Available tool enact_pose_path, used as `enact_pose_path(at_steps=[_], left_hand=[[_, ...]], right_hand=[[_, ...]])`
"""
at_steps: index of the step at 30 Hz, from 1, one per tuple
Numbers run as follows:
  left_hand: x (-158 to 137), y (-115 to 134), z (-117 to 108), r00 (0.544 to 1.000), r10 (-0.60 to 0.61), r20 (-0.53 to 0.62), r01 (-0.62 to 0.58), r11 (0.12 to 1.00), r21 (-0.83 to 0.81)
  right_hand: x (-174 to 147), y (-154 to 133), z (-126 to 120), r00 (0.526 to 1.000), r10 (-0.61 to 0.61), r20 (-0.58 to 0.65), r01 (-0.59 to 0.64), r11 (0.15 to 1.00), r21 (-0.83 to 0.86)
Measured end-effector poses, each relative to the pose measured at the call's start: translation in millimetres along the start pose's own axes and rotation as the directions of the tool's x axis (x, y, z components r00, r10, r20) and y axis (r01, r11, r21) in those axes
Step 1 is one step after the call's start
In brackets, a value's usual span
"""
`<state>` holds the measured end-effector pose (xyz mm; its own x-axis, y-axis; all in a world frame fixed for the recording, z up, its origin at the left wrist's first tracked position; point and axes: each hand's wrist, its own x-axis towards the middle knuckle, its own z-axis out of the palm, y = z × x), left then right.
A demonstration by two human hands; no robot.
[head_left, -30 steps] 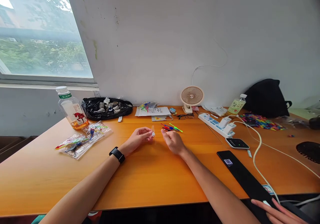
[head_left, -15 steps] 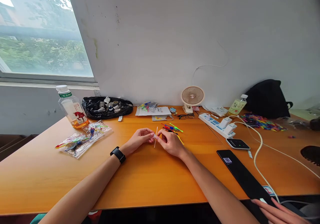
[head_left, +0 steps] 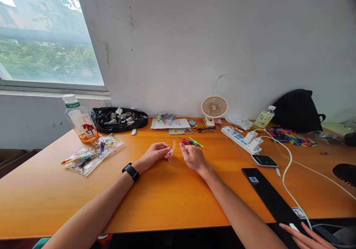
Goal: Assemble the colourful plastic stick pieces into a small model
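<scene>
My left hand, with a black watch on its wrist, pinches a small white plastic spinner by its middle between thumb and forefinger. The spinner's thin arms are smeared by motion above and below the fingertips. My right hand is a short way to the right, apart from the spinner, with its fingers curled in and the thumb near the forefinger; nothing shows in its grip. Just beyond it lie several coloured plastic pieces, red, blue and green, partly hidden by that hand.
Left are clear bags of coloured pieces, a drink bottle and a black bag of rubbish. At the back stands a fan. Right lie a power strip, a black phone-like slab, cables and another person's hand.
My right hand has let go of the white spinner and moved slightly right. The spinner's arms, sharp before, are now blurred. My left hand has stayed in place.
</scene>
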<state>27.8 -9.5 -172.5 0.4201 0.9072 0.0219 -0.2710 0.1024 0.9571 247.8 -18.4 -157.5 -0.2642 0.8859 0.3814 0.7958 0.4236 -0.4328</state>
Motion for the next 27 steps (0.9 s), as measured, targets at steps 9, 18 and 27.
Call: enact_pose_path(at_steps=[9, 18, 27], left_hand=[[2.0, -3.8, -3.1, 1.0, 0.017, 0.018, -0.017, 1.0, 0.003], [1.5, -5.8, -5.3, 1.0, -0.002, 0.016, 0.001, 0.999, 0.046], [6.6, -16.5, -10.8, 0.972, 0.233, -0.004, -0.178, 0.754, 0.632]], right_hand=[[-2.1, -5.1, 1.0, 0.991, -0.136, -0.003, 0.135, 0.979, 0.154], [-4.3, -5.8, 5.0, 0.978, -0.201, 0.059, 0.187, 0.965, 0.184], [-1.3, 4.0, 8.6, 0.987, -0.142, 0.073, 0.141, 0.99, 0.014]])
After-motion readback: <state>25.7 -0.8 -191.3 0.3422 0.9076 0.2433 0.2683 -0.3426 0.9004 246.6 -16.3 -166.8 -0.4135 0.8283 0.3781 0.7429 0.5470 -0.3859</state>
